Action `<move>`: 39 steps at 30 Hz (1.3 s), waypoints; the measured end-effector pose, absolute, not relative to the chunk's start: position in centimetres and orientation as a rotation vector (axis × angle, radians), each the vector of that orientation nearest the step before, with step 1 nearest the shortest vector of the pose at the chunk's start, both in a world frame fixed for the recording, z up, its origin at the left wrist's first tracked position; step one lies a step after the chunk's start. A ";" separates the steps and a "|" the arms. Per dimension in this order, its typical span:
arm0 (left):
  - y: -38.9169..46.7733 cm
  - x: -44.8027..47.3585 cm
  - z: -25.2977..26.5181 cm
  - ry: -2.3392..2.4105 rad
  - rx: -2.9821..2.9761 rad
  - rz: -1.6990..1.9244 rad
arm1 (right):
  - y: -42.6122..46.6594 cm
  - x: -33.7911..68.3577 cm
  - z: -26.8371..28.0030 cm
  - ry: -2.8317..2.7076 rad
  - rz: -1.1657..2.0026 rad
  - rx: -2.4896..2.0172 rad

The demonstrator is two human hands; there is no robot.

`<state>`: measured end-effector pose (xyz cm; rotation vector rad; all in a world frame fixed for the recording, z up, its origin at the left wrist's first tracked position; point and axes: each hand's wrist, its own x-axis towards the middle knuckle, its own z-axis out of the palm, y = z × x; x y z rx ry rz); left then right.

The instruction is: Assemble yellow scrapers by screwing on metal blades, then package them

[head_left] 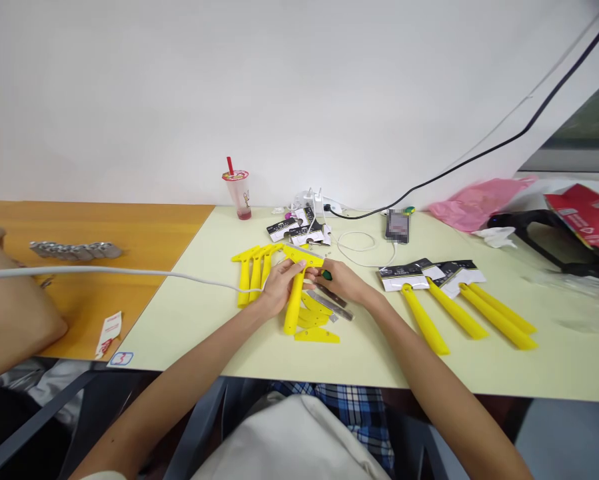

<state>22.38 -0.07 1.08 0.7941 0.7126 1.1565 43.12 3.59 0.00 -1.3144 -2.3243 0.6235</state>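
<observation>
In the middle of the table, my left hand (278, 288) is closed around a yellow scraper (293, 305), whose wide head with a metal edge points away from me. My right hand (345, 281) is closed close to the scraper's head, on a tool with a dark green handle (326, 274) that looks like a screwdriver; its tip is hidden. Below the hands lie loose yellow blade covers (317, 335) and metal blades (338, 308). Several yellow scrapers (243, 283) lie side by side left of my left hand.
Several yellow scrapers with black-and-white cards (404, 278) lie at right. Behind are more cards (282, 229), a drink cup (244, 200), a phone (398, 227) and white cable (359, 233). A pink bag (472, 203) sits far right. Another person's arm (14, 307) rests at left near metal parts (76, 251).
</observation>
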 end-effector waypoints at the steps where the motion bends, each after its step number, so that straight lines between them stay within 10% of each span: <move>1: -0.2 22.4 1.1 0.709 0.806 1.154 | 3.5 43.0 0.0 -2.334 0.616 -1.314; 39: 0.4 22.0 0.6 0.706 0.895 1.189 | 2.8 42.1 -0.1 -2.332 0.492 -1.483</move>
